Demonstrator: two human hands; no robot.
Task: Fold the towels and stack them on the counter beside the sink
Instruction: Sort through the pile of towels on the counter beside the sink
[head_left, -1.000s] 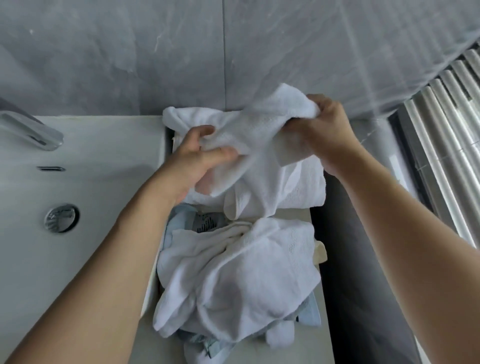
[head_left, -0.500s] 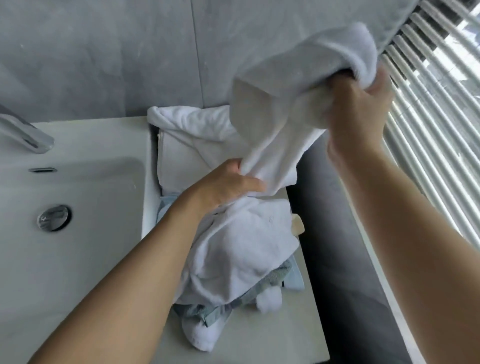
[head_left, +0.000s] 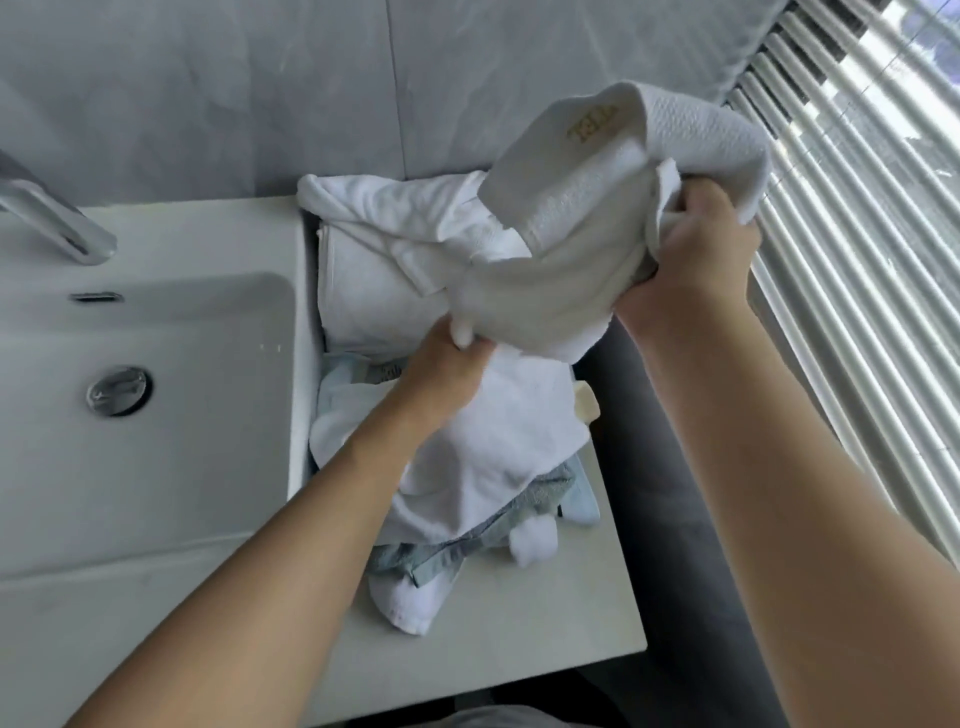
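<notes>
Item: white towel (head_left: 597, 218), gold stitched mark on band, held up in air above counter (head_left: 519, 639) just R of sink (head_left: 156, 415).
Grip, R hand (head_left: 691, 260): clenched on bunched upper edge. Grip, L hand (head_left: 441, 374): fingers pinched on a lower corner of same towel.
Condition: crumpled, no fold line yet; looks like hunting for edges/corners before first fold.
Done, prob.: rolled or folded white bundle (head_left: 374, 280) at back of counter, against wall; neatness hard to tell, loose cloth draped over it.
Left: heap (head_left: 493, 467) of white, grey-green and pale blue towels under L wrist, unfolded, partly hanging toward counter front.
Est. progress: early; most pcs outstanding, no tidy stack visible.
</notes>
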